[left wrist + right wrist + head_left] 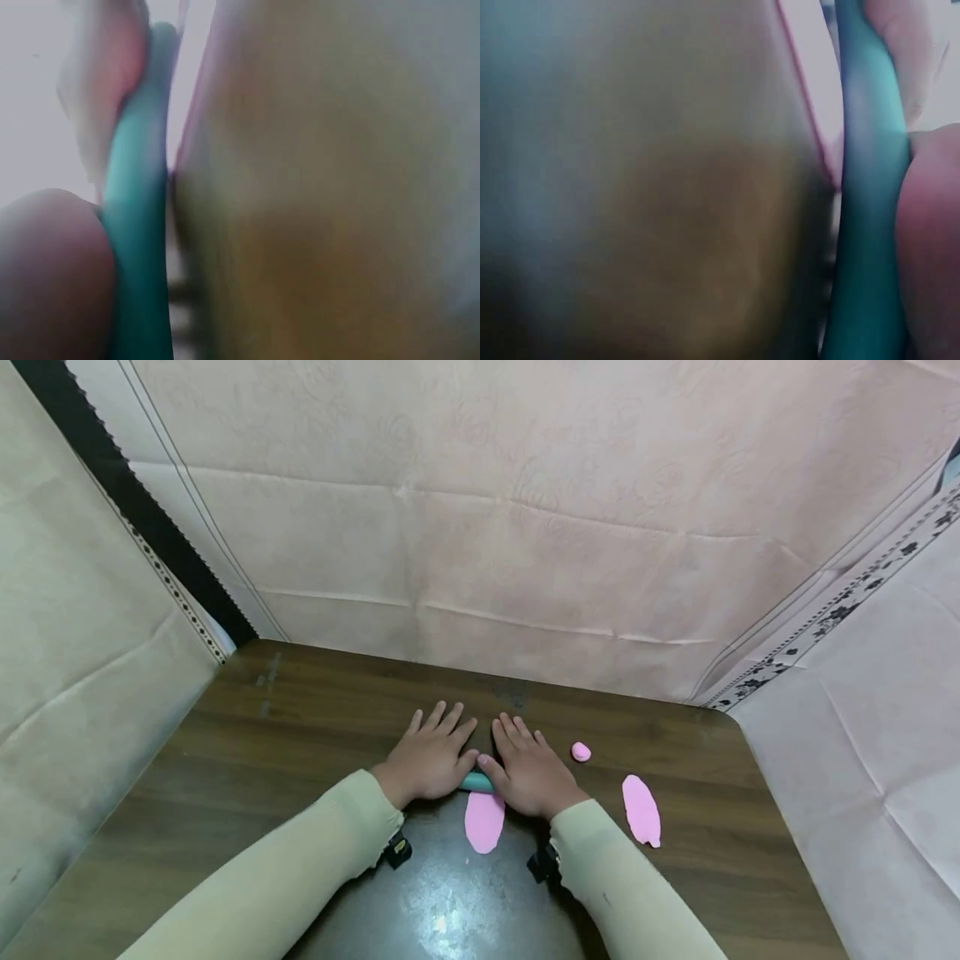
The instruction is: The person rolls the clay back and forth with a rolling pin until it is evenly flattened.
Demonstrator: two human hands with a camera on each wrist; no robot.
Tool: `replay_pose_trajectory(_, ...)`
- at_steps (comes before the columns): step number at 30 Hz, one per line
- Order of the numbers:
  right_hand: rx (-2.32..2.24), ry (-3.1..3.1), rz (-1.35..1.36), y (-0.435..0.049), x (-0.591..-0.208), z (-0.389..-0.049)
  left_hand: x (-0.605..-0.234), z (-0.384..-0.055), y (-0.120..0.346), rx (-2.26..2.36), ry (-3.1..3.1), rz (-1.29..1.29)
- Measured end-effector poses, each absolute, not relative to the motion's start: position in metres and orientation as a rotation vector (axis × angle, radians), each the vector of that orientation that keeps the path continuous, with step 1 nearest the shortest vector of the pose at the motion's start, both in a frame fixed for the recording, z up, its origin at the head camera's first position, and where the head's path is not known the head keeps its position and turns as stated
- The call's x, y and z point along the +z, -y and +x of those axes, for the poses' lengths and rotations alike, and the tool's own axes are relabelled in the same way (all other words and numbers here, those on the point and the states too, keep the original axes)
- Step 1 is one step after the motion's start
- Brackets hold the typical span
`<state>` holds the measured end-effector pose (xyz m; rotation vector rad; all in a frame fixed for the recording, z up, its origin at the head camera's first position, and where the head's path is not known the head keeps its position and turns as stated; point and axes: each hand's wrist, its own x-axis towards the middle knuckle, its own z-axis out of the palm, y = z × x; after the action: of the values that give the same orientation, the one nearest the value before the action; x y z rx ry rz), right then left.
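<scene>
A teal rolling pin [477, 782] lies crosswise on the table, its ends hidden beneath both hands. My left hand [429, 760] rests on its left part, palm down with the fingers straight and spread. Over its right part lies my right hand [529, 770], also flat, fingers stretched forward. Under the pin a flattened pink piece of clay [484, 822] sticks out toward me, long and rounded. Both wrist views show the teal rod close up, in the left wrist view [142, 195] and the right wrist view [871, 187], against the palms, with the pink sheet's edge beside it.
Right of my right hand sits a small pink lump [581, 752]. Farther right lies another flattened pink piece [641, 811]. The brown wooden table [300, 735] is bounded by pale cloth walls [487, 527] at the back and sides.
</scene>
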<state>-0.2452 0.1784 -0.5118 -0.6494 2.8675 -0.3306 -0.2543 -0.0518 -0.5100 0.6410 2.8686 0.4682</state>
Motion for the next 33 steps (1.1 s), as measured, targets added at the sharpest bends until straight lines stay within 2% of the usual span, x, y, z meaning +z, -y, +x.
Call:
replay_pose_trajectory(6, -0.375, -2.851, -0.703, -0.181, -0.513, -0.278, -0.509, -0.288, 0.053, 0.506, -2.857, 0.574)
replay_pose_trajectory(12, -0.364, -2.841, -0.708, -0.183, -0.513, -0.300, -0.509, -0.308, 0.051, 0.526, -2.858, 0.558)
replay_pose_trajectory(26, -0.359, -2.828, -0.700, -0.185, -0.511, -0.307, -0.506, -0.315, 0.050, 0.529, -2.847, 0.564)
replay_pose_trajectory(33, -0.402, -2.832, -0.718, -0.186, -0.508, -0.308, -0.493, -0.310, 0.058, 0.524, -2.760, 0.614)
